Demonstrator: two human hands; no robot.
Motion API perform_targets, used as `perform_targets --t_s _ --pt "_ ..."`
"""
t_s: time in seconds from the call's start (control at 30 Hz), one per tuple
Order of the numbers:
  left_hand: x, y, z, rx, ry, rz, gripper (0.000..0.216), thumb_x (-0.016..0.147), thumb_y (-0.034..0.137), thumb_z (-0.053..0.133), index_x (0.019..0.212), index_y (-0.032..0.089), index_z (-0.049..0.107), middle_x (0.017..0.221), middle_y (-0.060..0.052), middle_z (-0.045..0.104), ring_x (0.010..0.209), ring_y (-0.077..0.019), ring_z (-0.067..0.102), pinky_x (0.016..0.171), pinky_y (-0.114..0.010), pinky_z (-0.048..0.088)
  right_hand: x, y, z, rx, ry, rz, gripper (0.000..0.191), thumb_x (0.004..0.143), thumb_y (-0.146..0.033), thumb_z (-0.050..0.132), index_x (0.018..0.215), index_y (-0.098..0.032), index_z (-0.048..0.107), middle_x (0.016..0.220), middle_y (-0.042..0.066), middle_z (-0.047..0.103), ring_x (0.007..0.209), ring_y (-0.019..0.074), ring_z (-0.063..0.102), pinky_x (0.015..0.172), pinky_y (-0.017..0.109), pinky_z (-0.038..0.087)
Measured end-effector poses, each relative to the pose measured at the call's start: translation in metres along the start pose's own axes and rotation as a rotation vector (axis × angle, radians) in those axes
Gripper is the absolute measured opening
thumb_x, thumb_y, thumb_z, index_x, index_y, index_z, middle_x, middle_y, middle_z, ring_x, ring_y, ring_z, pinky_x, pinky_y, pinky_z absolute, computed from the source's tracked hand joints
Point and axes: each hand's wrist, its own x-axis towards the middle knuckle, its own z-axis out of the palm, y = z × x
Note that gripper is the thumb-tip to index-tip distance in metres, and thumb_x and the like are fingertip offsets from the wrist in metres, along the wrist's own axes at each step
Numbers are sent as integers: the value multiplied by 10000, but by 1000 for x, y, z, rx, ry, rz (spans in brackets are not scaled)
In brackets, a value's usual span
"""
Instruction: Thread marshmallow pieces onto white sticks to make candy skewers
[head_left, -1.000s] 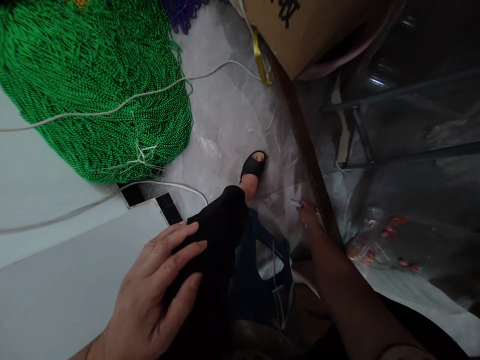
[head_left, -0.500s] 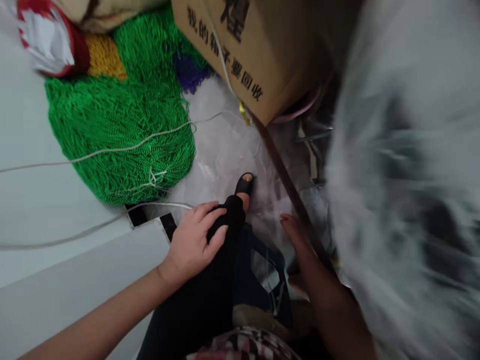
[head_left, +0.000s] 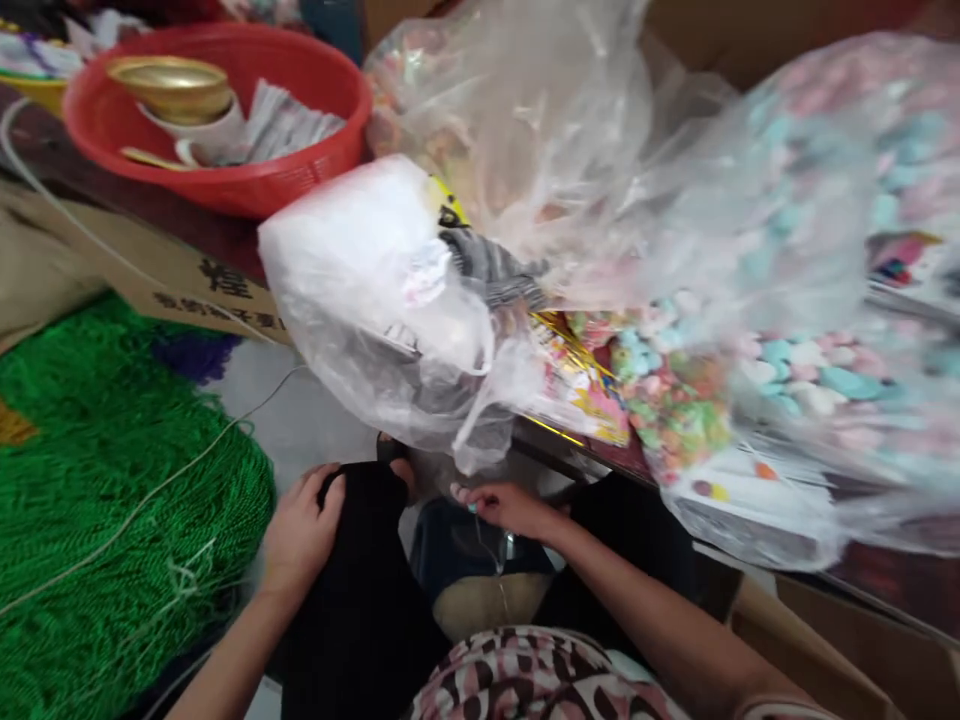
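My left hand lies flat over my left knee, on the black trouser leg, fingers spread and holding nothing. In front of my lap, my right hand is pinched at the fingertips on a thin strand that hangs down. A small teal bit shows at those fingertips. Below the hand sits a dark blue stool or bin between my knees. A clear plastic bag bulges over the table edge just above both hands.
Big clear bags of pastel pieces cover the table at right. A red basket with a gold bowl stands at back left beside a cardboard box. A heap of green bead strings with a white cord fills the floor at left.
The view has swung up from the floor to the table and its bags. My left hand stays on the knee; my right hand has moved in toward my lap.
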Motion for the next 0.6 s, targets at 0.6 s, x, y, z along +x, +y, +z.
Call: perform_targets --t_s 0.6 --pt "78 40 -7 711 -323 -184 647 951 526 143 1256 184 601 1275 -127 643 1087 -281 649 843 -364 525 -312 54 -113 966 881 267 387 627 -311 854 991 -238 745 780 -26 644 676 106 627 692 244 503"
